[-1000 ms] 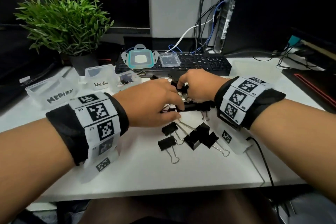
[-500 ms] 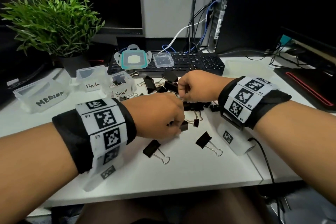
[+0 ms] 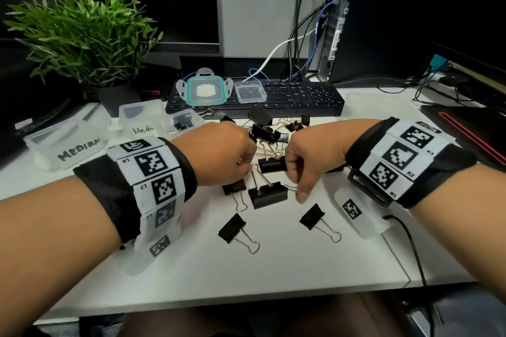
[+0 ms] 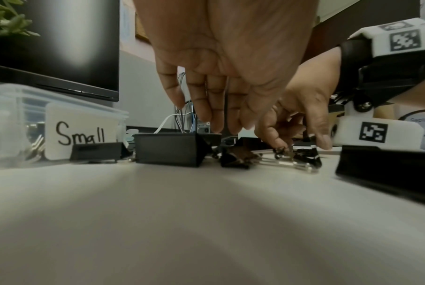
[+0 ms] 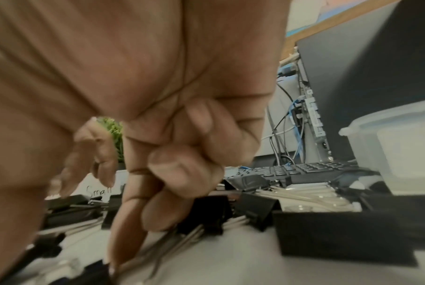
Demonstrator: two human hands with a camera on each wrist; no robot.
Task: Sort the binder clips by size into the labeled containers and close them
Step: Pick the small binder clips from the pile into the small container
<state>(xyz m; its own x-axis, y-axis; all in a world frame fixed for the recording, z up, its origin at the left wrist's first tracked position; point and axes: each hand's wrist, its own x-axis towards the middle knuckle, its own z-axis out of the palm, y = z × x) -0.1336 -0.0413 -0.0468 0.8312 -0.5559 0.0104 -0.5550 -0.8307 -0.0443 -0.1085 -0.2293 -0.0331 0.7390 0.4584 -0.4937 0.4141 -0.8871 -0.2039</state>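
The binder clips (image 3: pixel 269 161) lie heaped mid-desk, with the Small container (image 4: pixel 53 127) to their left. My left hand (image 3: pixel 221 153) hovers with relaxed fingers over the heap. My right hand (image 3: pixel 309 156), fingers curled, should pinch one clip's wire handle cleanly; whether it grips anything, I cannot tell.

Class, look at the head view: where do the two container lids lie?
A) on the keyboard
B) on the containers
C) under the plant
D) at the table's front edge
A: the teal-rimmed lid and the clear lid both rest on the left end of the black keyboard.
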